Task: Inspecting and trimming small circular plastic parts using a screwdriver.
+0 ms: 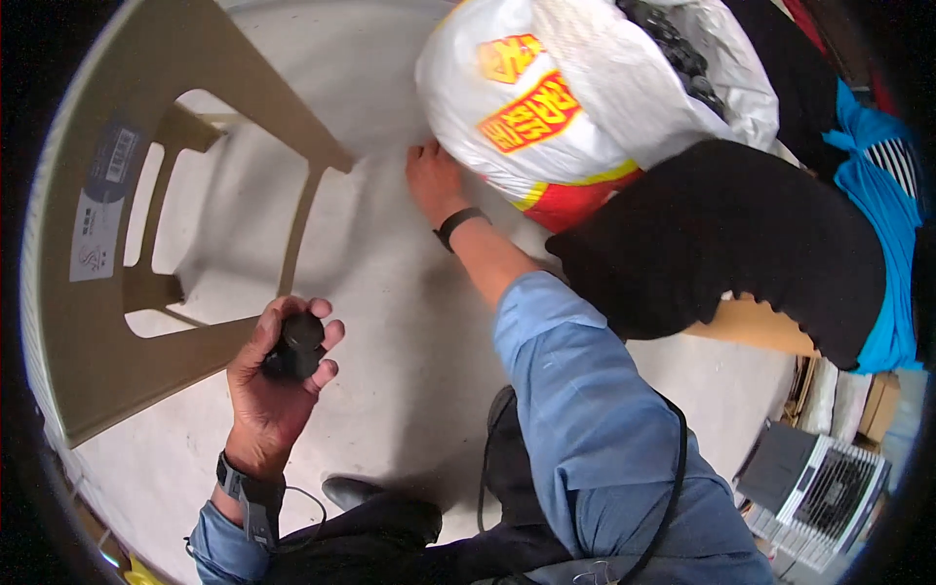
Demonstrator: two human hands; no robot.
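My left hand [268, 385] is closed around small black round pieces [296, 346], cupped palm up in front of a beige plastic stool [73, 322]. One of the pieces looks like a disc or cap; their exact kind is not clear. My right hand [435, 183] reaches forward to the lower left edge of a big white sack [585, 58] with red and yellow print. Its fingers are curled beside the sack, and what they hold, if anything, is hidden. Black crumpled stuff [673, 44] shows in the sack's mouth.
The stool lies on its side at the left, legs toward the sack. Black cloth [731, 234] drapes over a cardboard box [756, 327] at the right, beside blue cloth [892, 283]. A grey-and-white grilled device [829, 497] stands at lower right. A black cord [673, 478] crosses my right sleeve.
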